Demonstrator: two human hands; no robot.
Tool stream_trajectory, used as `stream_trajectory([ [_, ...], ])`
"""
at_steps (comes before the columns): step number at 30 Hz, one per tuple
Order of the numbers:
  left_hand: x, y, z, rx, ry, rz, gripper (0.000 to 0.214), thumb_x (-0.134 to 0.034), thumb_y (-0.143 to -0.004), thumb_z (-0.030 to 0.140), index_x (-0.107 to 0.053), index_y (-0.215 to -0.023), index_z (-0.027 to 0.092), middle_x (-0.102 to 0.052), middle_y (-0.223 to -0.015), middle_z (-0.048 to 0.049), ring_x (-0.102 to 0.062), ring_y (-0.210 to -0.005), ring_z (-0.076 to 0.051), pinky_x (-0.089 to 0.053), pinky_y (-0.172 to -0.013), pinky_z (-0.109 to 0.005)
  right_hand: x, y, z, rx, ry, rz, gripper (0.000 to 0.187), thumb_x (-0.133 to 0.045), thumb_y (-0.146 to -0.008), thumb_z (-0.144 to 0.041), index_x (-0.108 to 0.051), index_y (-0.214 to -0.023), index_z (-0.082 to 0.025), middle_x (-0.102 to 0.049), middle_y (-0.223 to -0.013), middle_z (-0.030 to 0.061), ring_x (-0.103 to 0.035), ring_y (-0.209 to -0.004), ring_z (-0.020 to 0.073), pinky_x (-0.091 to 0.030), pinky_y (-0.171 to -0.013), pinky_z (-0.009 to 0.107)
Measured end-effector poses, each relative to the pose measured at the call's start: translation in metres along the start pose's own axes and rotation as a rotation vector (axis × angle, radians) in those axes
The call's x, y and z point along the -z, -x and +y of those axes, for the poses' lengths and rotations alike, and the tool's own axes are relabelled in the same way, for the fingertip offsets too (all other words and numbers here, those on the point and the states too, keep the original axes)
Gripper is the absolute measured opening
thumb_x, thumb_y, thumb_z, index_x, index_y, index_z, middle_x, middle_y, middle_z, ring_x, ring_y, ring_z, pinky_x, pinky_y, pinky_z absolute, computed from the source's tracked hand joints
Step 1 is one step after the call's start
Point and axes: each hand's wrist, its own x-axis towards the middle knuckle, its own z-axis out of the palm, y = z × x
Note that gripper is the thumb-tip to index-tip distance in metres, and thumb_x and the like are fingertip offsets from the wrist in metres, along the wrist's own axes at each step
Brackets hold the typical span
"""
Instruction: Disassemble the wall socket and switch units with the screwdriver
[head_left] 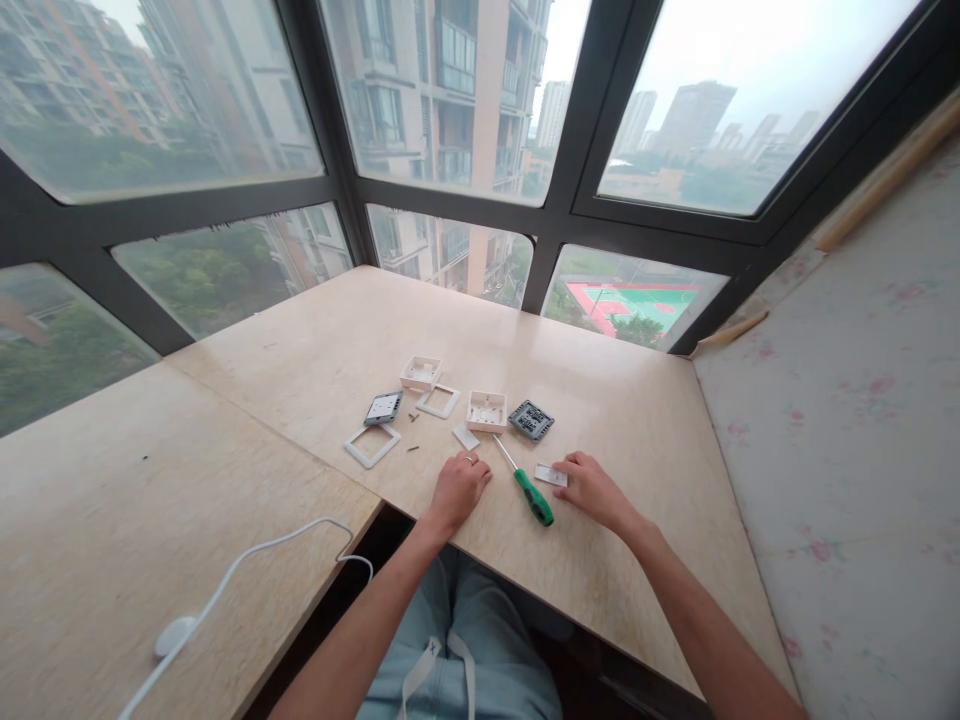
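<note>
My right hand [591,490] pinches a small white rectangular switch rocker [551,474] by its right end, just over the table. Left of it, my left hand [459,492] rests near the table's front edge, fingers curled in, with nothing visible in them. Between the hands lies a screwdriver [534,497] with a green and black handle, its tip by a white square wall box [487,411]. A second white rocker [466,436] lies just beyond my left hand. Right of the box is a dark grey switch module [532,420].
Farther left are another white wall box [421,372], a grey-and-white switch module [383,408], two white frames, one nearer [373,446] and one farther [438,402], and some small screws [412,417]. A white cable [255,550] crosses the left table section. Windows and a papered wall border the table.
</note>
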Motion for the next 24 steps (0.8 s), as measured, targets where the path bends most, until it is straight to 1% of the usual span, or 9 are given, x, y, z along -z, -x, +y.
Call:
stream_trajectory([
  [3, 0.008, -0.001, -0.015, 0.101, -0.088, 0.051, 0.018, -0.051, -0.093, 0.021, -0.066, -0.089, 0.012, -0.06, -0.092, -0.0088, -0.051, -0.091, -0.023, -0.038, -0.082, -0.037, -0.004, 0.004, 0.0, 0.045, 0.152, 0.004, 0.022, -0.06, -0.083, -0.025, -0.069, -0.1, -0.014, -0.058, -0.098, 0.0068, -0.052, -0.094, 0.0191, -0.038, -0.082, 0.03],
  [7, 0.021, 0.003, -0.043, 0.249, -0.174, 0.142, 0.021, -0.048, -0.094, 0.02, -0.066, -0.089, 0.011, -0.059, -0.092, -0.011, -0.05, -0.092, -0.026, -0.038, -0.079, -0.039, 0.004, -0.007, -0.013, -0.012, 0.139, 0.104, 0.018, -0.06, -0.081, -0.027, -0.066, -0.09, -0.012, -0.057, -0.091, 0.0065, -0.051, -0.083, 0.0173, -0.038, -0.077, 0.03],
  [10, 0.028, 0.009, -0.061, 0.312, -0.19, 0.207, 0.019, -0.049, -0.093, 0.018, -0.067, -0.095, 0.012, -0.059, -0.093, -0.01, -0.051, -0.092, -0.027, -0.039, -0.079, -0.038, 0.005, -0.016, -0.042, -0.013, 0.093, 0.198, 0.023, -0.06, -0.083, -0.032, -0.065, -0.096, -0.014, -0.058, -0.094, 0.0053, -0.051, -0.081, 0.0152, -0.039, -0.079, 0.028],
  [12, 0.031, 0.012, -0.066, 0.321, -0.174, 0.251, 0.019, -0.049, -0.093, 0.018, -0.066, -0.1, 0.014, -0.06, -0.096, -0.0087, -0.051, -0.094, -0.026, -0.039, -0.082, -0.037, -0.009, -0.022, -0.07, 0.07, 0.063, 0.192, 0.023, -0.062, -0.083, -0.033, -0.064, -0.096, -0.015, -0.058, -0.095, 0.0046, -0.051, -0.083, 0.0152, -0.04, -0.079, 0.027],
  [15, 0.034, 0.02, -0.063, 0.291, -0.134, 0.305, 0.02, -0.05, -0.093, 0.019, -0.065, -0.105, 0.015, -0.061, -0.098, -0.0074, -0.053, -0.096, -0.022, -0.04, -0.086, -0.034, -0.048, -0.032, -0.115, 0.205, 0.223, 0.118, 0.021, -0.058, -0.086, -0.03, -0.065, -0.097, -0.014, -0.058, -0.098, 0.0075, -0.053, -0.096, 0.0197, -0.039, -0.085, 0.029],
  [19, 0.039, 0.047, -0.047, 0.225, 0.015, 0.438, 0.013, -0.05, -0.091, 0.019, -0.061, -0.096, 0.014, -0.059, -0.087, -0.0056, -0.055, -0.084, -0.018, -0.041, -0.078, -0.029, -0.099, -0.05, -0.153, 0.182, 0.28, 0.104, 0.021, -0.056, -0.088, -0.029, -0.065, -0.096, -0.011, -0.058, -0.1, 0.0115, -0.053, -0.1, 0.0251, -0.04, -0.084, 0.033],
  [20, 0.04, 0.056, -0.042, 0.25, 0.061, 0.469, 0.01, -0.05, -0.09, 0.019, -0.057, -0.086, 0.014, -0.057, -0.079, -0.0041, -0.053, -0.075, -0.016, -0.04, -0.069, -0.028, -0.106, -0.054, -0.157, 0.174, 0.282, 0.109, 0.022, -0.056, -0.089, -0.029, -0.065, -0.097, -0.011, -0.058, -0.101, 0.0121, -0.053, -0.1, 0.0255, -0.041, -0.084, 0.033],
  [22, 0.044, 0.078, -0.032, 0.315, 0.123, 0.495, 0.023, -0.048, -0.09, 0.023, -0.045, -0.068, 0.015, -0.045, -0.059, 0.0002, -0.04, -0.053, -0.011, -0.031, -0.054, -0.026, -0.114, -0.057, -0.16, 0.169, 0.277, 0.118, 0.023, -0.056, -0.09, -0.031, -0.064, -0.1, -0.011, -0.058, -0.103, 0.0122, -0.053, -0.1, 0.0258, -0.041, -0.084, 0.034],
  [24, 0.051, 0.099, -0.022, 0.283, 0.228, 0.398, 0.039, -0.045, -0.091, 0.028, -0.029, -0.059, 0.015, -0.029, -0.051, 0.0015, -0.027, -0.047, -0.009, -0.026, -0.048, -0.024, -0.113, -0.054, -0.154, 0.165, 0.266, 0.13, 0.026, -0.058, -0.091, -0.033, -0.063, -0.104, -0.012, -0.057, -0.105, 0.0114, -0.053, -0.101, 0.0255, -0.042, -0.084, 0.033],
])
